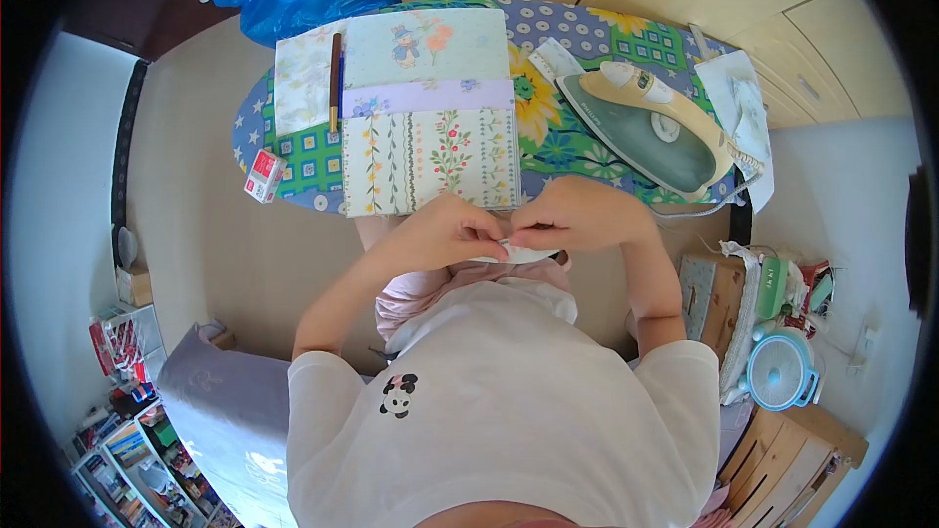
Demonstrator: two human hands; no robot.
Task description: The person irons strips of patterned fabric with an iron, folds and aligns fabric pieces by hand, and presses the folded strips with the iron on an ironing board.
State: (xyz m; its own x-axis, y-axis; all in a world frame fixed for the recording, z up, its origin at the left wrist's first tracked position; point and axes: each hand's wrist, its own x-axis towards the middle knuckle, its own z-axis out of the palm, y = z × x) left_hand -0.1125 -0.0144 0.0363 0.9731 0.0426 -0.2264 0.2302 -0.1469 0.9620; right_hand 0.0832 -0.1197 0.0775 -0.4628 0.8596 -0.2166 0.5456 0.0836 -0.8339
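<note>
Close to my lap, just in front of the ironing board's near edge, my left hand (452, 233) and my right hand (575, 215) are pinched together on a small white piece of fabric (524, 254). Its lower edge shows beneath the fingers; the rest is covered by them. Right beyond the hands lies a floral-striped cloth (430, 166), with a lilac strip (425, 98) and a pale cloth printed with a small figure and flowers (430, 44) behind it. All of these rest on the patterned ironing board (533, 152).
An iron (650, 127) lies at the board's right, its cord hanging off the edge. A brown pen-like stick (335, 83) sits on a pale sheet (301, 78). Near the left edge is a red and white box (264, 176). A blue fan (781, 372) stands at right.
</note>
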